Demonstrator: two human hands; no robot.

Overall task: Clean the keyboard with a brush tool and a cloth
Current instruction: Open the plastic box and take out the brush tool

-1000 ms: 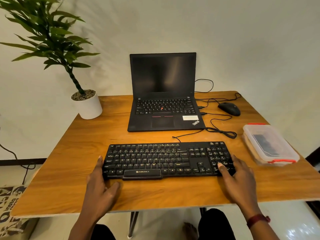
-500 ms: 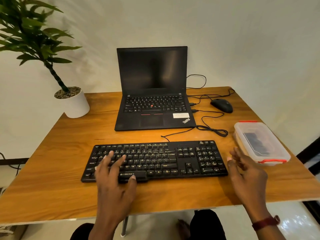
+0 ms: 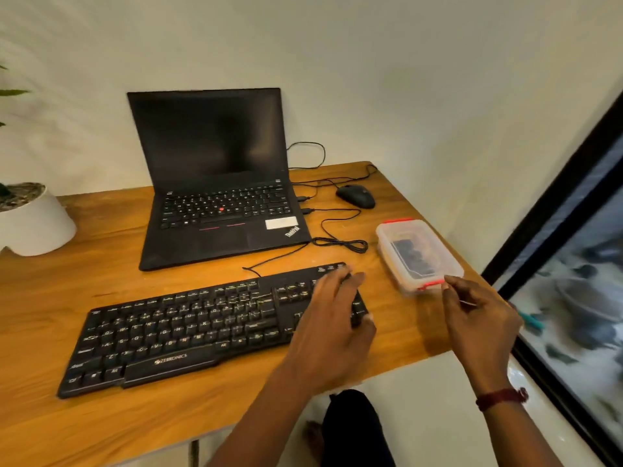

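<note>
— Where are the hands?

— The left hand (image 3: 332, 318) lies loose, fingers stretched over the number keys at the right end of the keyboard (image 3: 188, 328). The right hand (image 3: 478, 318) has its fingertips at the red clip (image 3: 431, 284) on the near end of a clear plastic box (image 3: 418, 254); whether it grasps the clip I cannot tell, it is blurred.

— And the keyboard?

— Black, slanted along the near edge of the wooden table (image 3: 84, 274). The box sits by the right edge, something dark inside.

— Further back?

— An open laptop (image 3: 219, 183) toward the far edge, a mouse (image 3: 356, 195) near the far right corner, a white plant pot (image 3: 33, 224) at the left edge.
</note>
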